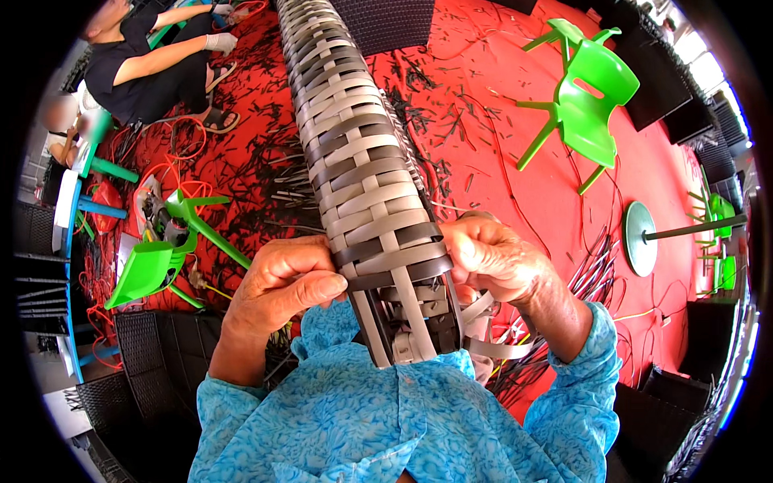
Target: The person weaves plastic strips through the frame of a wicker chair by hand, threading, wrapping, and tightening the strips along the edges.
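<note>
A long furniture part woven from flat grey and dark brown strips [354,173] stretches from my body to the far edge of the view. Its near end has an unwoven stretch, where a lengthwise strip [412,310] crosses a dark frame. At the left edge of the last dark crosswise strip [394,274], my left hand [283,282] is closed, thumb against bent fingers. On the opposite edge my right hand [498,259] pinches the weave; its fingertips are partly hidden. A loose grey strip [501,351] curls out below my right hand.
Dark strip offcuts [254,149] litter the red floor [475,97]. A green chair [596,101] stands at right, near a round-based stand [640,237]. Another green chair [145,274] is at left with cables around it. A gloved person [153,68] sits far left.
</note>
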{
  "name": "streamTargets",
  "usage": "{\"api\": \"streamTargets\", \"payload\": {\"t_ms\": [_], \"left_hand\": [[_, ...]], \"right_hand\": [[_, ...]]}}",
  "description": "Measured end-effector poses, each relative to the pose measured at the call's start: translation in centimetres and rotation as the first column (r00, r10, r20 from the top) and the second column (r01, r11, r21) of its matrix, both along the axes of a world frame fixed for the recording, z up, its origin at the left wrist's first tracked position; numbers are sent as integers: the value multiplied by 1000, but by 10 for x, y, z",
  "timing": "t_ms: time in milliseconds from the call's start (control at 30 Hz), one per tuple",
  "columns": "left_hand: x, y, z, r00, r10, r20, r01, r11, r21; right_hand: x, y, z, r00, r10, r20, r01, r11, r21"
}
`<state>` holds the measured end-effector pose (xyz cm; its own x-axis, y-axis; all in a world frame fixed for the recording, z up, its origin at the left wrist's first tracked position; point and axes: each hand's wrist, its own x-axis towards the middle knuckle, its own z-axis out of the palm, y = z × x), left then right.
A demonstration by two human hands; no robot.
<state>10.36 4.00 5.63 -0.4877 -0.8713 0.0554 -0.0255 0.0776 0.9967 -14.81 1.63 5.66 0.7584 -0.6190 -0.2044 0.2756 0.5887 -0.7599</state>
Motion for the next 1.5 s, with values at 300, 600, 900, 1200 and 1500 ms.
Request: {"api": "streamTargets", "payload": {"t_ms": [300, 600, 900, 1200, 1500], "left_hand": [[2, -3, -10, 994, -9, -113, 19, 996, 88], [3, -10, -19, 982, -97, -162, 107, 993, 53], [5, -9, -33, 985, -33, -171, 22, 998, -62], [-4, -12, -35, 982, -43, -183, 33, 998, -57], [-11, -11, -28, 991, -22, -129, 20, 1000, -13]], "right_hand": [[16, 12, 1, 988, 10, 154, -21, 997, 71], [9, 3, -5, 970, 83, 227, -94, 995, 35], [-3, -23, -18, 996, 88, 18, -85, 986, -142], [4, -34, -22, 916, 162, 368, -219, 969, 119], [10, -21, -35, 964, 28, 266, -79, 980, 184]]}}
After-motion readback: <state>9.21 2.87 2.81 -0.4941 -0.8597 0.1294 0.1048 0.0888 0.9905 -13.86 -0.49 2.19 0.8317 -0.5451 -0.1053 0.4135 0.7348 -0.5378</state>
